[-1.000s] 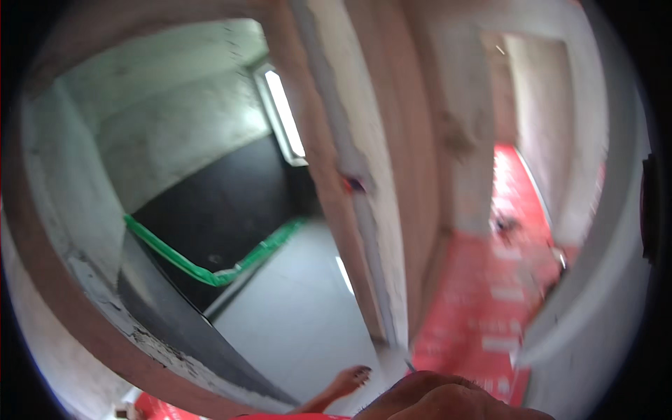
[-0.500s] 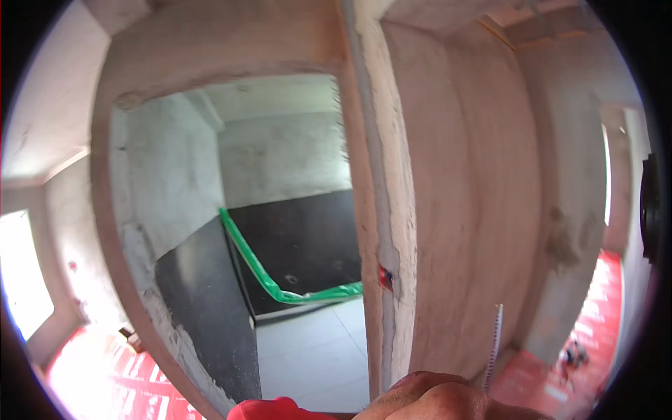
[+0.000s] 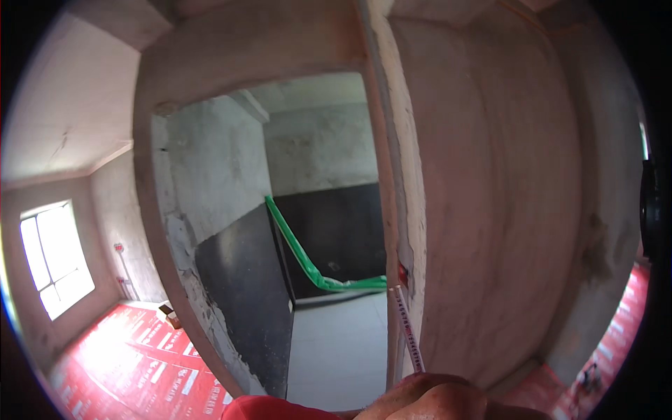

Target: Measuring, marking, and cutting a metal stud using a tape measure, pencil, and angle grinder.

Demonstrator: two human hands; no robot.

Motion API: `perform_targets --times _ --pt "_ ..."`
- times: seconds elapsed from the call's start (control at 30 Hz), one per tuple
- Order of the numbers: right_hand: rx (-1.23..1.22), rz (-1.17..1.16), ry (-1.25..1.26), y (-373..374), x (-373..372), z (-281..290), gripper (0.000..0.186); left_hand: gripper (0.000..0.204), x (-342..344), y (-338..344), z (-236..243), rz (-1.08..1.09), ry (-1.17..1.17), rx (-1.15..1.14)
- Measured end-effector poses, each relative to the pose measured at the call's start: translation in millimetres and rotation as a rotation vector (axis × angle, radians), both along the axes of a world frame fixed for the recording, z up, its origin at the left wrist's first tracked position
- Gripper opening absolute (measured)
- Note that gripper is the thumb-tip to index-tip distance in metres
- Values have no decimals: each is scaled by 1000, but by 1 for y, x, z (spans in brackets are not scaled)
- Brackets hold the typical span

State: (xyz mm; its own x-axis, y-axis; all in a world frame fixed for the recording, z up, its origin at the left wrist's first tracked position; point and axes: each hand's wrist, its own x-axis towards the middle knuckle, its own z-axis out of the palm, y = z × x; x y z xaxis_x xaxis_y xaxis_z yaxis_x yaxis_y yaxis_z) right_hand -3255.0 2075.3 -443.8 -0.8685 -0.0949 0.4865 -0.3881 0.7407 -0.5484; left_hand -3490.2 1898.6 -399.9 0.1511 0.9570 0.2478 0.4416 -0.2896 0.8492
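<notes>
Hands: yours hidden, opening and grip untellable | Tape-measure blade (image 3: pixel 408 329): tilts up before the jamb (image 3: pixel 411 210), presumably held from below | Red floor sheeting (image 3: pixel 133 364): likely protective

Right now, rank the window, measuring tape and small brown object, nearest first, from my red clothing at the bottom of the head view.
From the red clothing:
1. Measuring tape: ahead, slightly right.
2. Small brown object: low on the left.
3. Window: far left, beyond the brown object.
</notes>
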Motion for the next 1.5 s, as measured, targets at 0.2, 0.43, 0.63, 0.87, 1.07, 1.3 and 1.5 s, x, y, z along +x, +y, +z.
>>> perform_targets --times 0.2,0.43,0.63,0.87,1.07,1.3,1.5 --pt "-488 -366 330 -218 60 -93 26 32 46 -82 -42 -480 158 -428" --pt "-1356 -1157 -180 -322 192 19 36 41 207 -69 27 -520 26 -658" --pt "-1546 -1317 -172 -336 325 -1 41 42 356 -26 12 -604 46 -650" --pt "-1502 -1617 -67 -349 519 22 50 46 551 2 26 -944 324 -526" --pt "-1664 -1908 285 -362 616 -20 35 42 738 50 -11 -995 105 -930" --pt "-1612 -2292 820 -362 779 -38 30 30 1028 132 -22 -1599 368 -202" --pt "-1490 -2082 1777 -389 872 -4 25 29 1265 109 12 -1967 355 -59"
